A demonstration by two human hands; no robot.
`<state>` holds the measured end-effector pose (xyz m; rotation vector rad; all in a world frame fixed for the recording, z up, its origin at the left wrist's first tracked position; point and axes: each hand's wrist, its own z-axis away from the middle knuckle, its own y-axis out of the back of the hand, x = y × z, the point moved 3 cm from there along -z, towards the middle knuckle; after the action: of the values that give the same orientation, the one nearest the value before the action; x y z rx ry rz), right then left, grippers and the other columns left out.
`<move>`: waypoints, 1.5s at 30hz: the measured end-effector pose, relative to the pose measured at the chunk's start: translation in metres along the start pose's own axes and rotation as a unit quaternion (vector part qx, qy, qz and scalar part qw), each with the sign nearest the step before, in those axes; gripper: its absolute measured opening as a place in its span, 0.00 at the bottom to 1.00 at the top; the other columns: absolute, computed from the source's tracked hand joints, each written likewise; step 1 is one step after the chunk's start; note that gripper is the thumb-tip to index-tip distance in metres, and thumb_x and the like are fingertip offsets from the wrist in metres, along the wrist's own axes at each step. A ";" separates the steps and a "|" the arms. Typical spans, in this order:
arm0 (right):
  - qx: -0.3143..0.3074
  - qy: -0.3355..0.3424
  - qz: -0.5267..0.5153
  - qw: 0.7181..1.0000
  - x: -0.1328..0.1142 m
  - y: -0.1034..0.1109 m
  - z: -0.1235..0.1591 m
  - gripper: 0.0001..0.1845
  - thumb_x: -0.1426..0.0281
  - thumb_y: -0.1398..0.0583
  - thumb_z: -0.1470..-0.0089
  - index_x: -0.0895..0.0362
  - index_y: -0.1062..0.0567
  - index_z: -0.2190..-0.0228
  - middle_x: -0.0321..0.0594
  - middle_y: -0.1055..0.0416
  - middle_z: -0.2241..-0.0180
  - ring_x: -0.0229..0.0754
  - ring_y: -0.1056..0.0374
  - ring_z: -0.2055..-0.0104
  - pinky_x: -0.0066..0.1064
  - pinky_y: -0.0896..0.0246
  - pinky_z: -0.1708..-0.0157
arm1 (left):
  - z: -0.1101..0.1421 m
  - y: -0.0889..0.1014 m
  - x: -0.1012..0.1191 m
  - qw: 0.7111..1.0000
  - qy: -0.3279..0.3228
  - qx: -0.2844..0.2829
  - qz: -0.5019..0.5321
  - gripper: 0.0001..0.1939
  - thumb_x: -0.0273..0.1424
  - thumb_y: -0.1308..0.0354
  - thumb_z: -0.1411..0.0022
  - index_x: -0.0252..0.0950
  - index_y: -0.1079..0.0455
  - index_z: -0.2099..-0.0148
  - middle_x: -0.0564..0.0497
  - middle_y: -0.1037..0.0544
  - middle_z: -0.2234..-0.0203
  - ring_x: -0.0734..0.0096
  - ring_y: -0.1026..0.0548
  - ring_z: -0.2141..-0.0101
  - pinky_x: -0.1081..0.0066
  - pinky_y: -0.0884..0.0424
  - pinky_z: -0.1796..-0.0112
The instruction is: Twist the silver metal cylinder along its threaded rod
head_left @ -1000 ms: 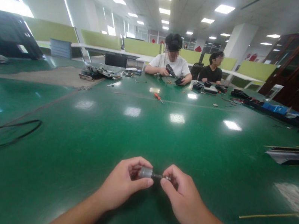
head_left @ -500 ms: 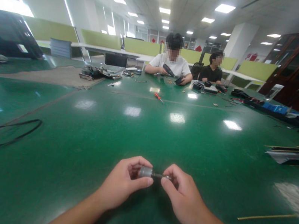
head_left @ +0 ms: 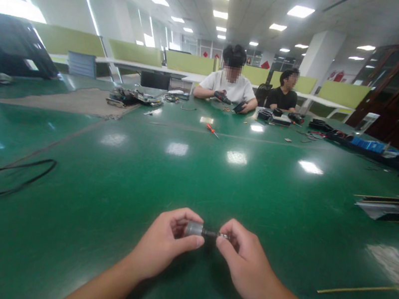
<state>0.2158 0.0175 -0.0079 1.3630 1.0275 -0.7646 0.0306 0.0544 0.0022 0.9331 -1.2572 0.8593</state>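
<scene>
Near the front middle of the green table, my left hand (head_left: pixel 166 240) is closed around a small grey metal cylinder (head_left: pixel 194 228), gripped between thumb and fingers. From the cylinder's right end a thin dark shaft (head_left: pixel 210 233) sticks out sideways. My right hand (head_left: pixel 243 257) pinches the shaft's far end, where a bit of shiny metal shows at the fingertips. The fingers of that hand hide the rest of the tip. Both hands are held low over the tabletop, and the part lies roughly level between them.
A red screwdriver (head_left: pixel 212 131) lies farther up the green table (head_left: pixel 194 184). To the left is a looped black cable (head_left: pixel 28 180). Metal channels (head_left: pixel 395 207) and a thin brass rod (head_left: pixel 362 289) lie right. Opposite, a person in white (head_left: pixel 228 86) holds a dark power tool (head_left: pixel 223 96).
My hands and the metal part have hardly moved; the right fingertips sit very slightly farther right. Across the table, the person's power tool has been lowered.
</scene>
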 end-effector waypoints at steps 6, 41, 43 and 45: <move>-0.001 0.000 -0.001 1.000 0.002 0.000 -0.001 0.07 0.69 0.44 0.40 0.56 0.31 0.71 0.30 0.37 0.77 0.36 0.39 0.74 0.27 0.49 0.73 | 0.000 0.001 0.000 1.000 -0.002 0.005 0.003 0.16 0.34 0.29 0.51 0.33 0.27 0.62 0.54 0.26 0.73 0.71 0.30 0.72 0.73 0.36 0.68; -0.006 0.012 -0.016 1.000 0.001 0.002 0.000 0.13 0.67 0.46 0.37 0.56 0.32 0.74 0.31 0.37 0.77 0.37 0.40 0.72 0.28 0.49 0.71 | 0.000 0.002 -0.002 1.000 -0.008 0.000 0.016 0.16 0.33 0.30 0.49 0.32 0.28 0.61 0.55 0.28 0.75 0.74 0.32 0.73 0.74 0.39 0.70; -0.006 0.011 -0.015 1.000 0.001 0.002 0.000 0.14 0.67 0.46 0.37 0.56 0.32 0.74 0.31 0.36 0.77 0.37 0.39 0.72 0.28 0.49 0.70 | -0.001 0.003 -0.002 1.000 -0.008 -0.001 0.015 0.16 0.33 0.30 0.50 0.32 0.28 0.61 0.55 0.28 0.75 0.73 0.32 0.73 0.74 0.39 0.70; -0.007 0.013 -0.014 1.000 0.001 0.002 0.000 0.14 0.67 0.47 0.37 0.56 0.32 0.74 0.32 0.35 0.76 0.38 0.38 0.72 0.28 0.48 0.70 | -0.001 0.003 -0.003 1.000 -0.007 -0.001 0.017 0.16 0.33 0.30 0.50 0.32 0.28 0.61 0.55 0.28 0.74 0.73 0.32 0.73 0.74 0.39 0.70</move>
<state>0.2183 0.0181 -0.0082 1.3528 1.0732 -0.7608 0.0276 0.0563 -0.0002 0.9201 -1.2894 0.8785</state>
